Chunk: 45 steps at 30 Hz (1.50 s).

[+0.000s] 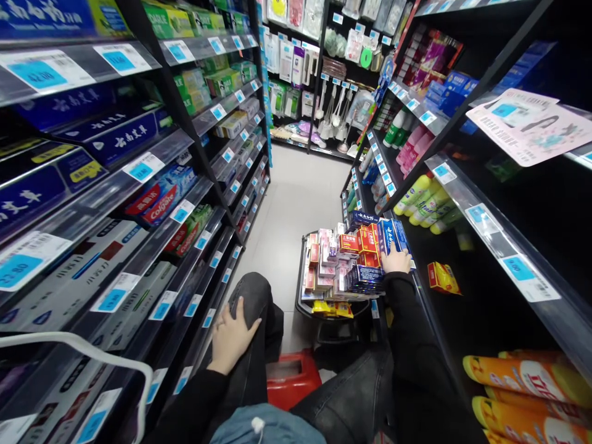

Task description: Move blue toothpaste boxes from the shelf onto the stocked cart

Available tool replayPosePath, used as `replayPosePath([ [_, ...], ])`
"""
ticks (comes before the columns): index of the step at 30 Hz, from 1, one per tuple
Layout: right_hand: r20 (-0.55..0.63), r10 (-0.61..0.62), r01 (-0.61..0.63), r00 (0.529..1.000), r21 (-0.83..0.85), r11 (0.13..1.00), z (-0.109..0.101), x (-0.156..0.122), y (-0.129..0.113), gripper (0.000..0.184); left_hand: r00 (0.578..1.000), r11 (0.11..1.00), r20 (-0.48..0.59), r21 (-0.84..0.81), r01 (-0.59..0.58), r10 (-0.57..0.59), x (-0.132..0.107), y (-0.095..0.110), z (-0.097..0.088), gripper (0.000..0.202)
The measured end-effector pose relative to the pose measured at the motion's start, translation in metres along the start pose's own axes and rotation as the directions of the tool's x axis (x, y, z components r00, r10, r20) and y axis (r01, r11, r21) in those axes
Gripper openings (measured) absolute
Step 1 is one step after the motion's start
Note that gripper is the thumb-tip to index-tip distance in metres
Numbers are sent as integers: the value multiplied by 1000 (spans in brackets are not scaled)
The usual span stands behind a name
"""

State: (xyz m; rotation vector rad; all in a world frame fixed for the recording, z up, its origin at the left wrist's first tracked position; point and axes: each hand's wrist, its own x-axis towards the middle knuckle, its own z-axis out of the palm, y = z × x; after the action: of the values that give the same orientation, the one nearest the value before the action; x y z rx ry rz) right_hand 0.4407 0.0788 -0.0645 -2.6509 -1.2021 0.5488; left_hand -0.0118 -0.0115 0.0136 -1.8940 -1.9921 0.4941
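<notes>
The right hand [396, 259] reaches down to the dark-blue cardboard box with white lettering [392, 233] at the right side of the stack in a black basket [300, 303]; its fingers touch the box, but whether they grip it I cannot tell. Beside that box in the stack are small red cardboard boxes [349, 245] and white-and-pink cardboard boxes [326, 259], with shiny yellow packets [333, 308] at the basket's near edge. The left hand [234, 336] lies empty, fingers spread, on the left knee in dark-grey trousers [253, 295].
</notes>
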Motion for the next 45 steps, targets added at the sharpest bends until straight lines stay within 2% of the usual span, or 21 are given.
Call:
replayPosePath([
  [9,-130,-57,45,990,-94,995,7,6,3,51,1000,1000,6,-12,10,-10,2,4,-4,74],
  [15,-80,-123,124,989,3,992,8,13,6,43,1000,1000,19,-6,0,0,1,4,-5,74],
  [18,-107,-164,169,981,40,985,10,16,7,41,1000,1000,13,-8,-6,6,1,4,-4,73],
  [27,-191,-153,173,970,93,980,14,23,7,37,1000,1000,16,-27,3,-3,2,2,-2,73],
  [38,-193,-213,236,958,108,966,10,24,6,37,1000,1000,3,-25,-4,4,1,3,-3,72],
  [45,-211,-211,244,955,146,959,12,25,7,37,1000,1000,-11,-20,-4,4,2,4,-3,73],
])
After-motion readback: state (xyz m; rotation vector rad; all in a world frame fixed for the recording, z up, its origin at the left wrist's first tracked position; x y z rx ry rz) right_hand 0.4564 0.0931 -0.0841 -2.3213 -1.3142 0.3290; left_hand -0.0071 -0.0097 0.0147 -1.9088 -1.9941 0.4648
